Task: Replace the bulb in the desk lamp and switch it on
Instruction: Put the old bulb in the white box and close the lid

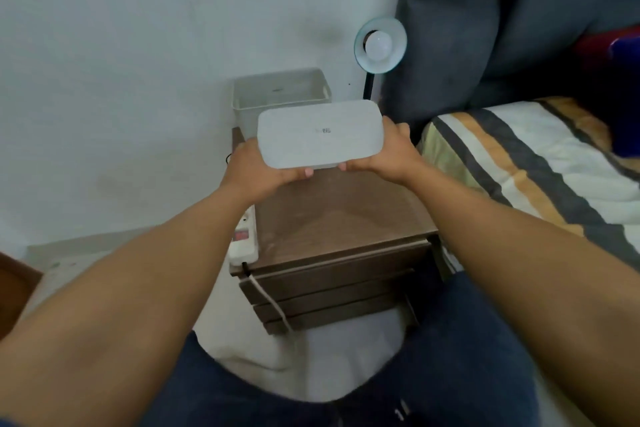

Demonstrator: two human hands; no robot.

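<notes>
A desk lamp with a round pale shade [394,32] stands at the back right of the nightstand, facing me, with a white bulb [379,45] in its socket, unlit. Its black stem [367,87] drops behind the lid. I hold a white rectangular lid [320,134] flat above the nightstand. My left hand [258,168] grips its left end and my right hand [389,152] grips its right end. Behind the lid stands an open white plastic box [280,94]; its inside looks bare from here.
The brown wooden nightstand [343,218] has drawers in front. A white power strip [244,239] with a red switch lies on its left edge, its cable hanging down. A bed with a striped blanket [519,163] is at the right, a grey headboard [502,28] behind.
</notes>
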